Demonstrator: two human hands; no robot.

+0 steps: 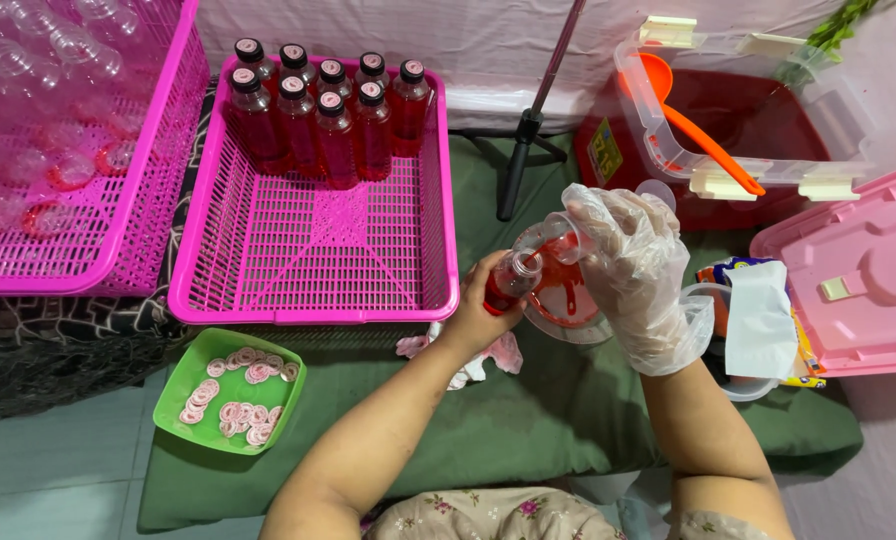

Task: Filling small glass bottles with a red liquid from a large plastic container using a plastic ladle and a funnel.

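Gripping left hand (480, 305): closed around small bottle (513, 280) of red liquid.
Right hand (630, 265): gloved, clasping tilted clear jug (565, 285).
Nearby: pink basket (318, 240) of filled bottles (330, 115).

The scene is viewed from a single head-worn camera, angled steeply down and forward. The hands are seen at close range, with a pink basket (313, 250) just beyond
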